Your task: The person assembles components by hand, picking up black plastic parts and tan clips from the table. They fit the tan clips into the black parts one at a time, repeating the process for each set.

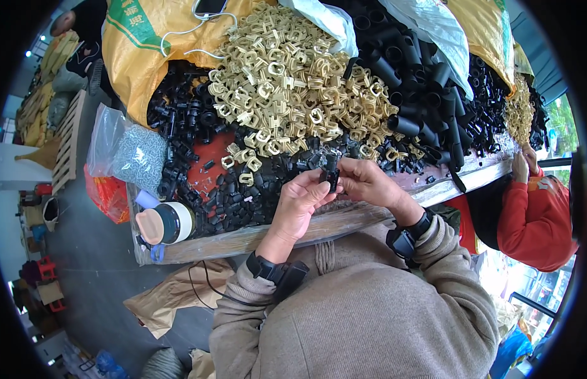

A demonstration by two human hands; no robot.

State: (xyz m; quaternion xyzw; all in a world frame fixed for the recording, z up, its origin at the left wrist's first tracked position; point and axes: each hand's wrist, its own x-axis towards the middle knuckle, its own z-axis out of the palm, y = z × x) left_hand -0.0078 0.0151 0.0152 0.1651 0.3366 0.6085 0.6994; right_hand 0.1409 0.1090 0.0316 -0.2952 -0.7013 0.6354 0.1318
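Above the near edge of the worktable, my two hands meet around a small black plastic part (330, 172), held upright. My left hand (296, 207) is closed, its thumb and fingers gripping the part from the left. From the right, my right hand (372, 183) pinches at the same part with thumb and forefinger; its fingertips are partly hidden. Small black plastic pieces (237, 197) lie in a loose heap beside and beyond my left hand. Just past the hands rises a large pile of beige plastic clips (287, 82).
Black tubes (404, 76) are heaped at the far right, black fittings (189, 114) at the left. A bag of screws (140, 158) and a bottle (173, 222) stand by the left corner. A wooden edge (268, 237) borders the table. A person in red (536, 221) works at right.
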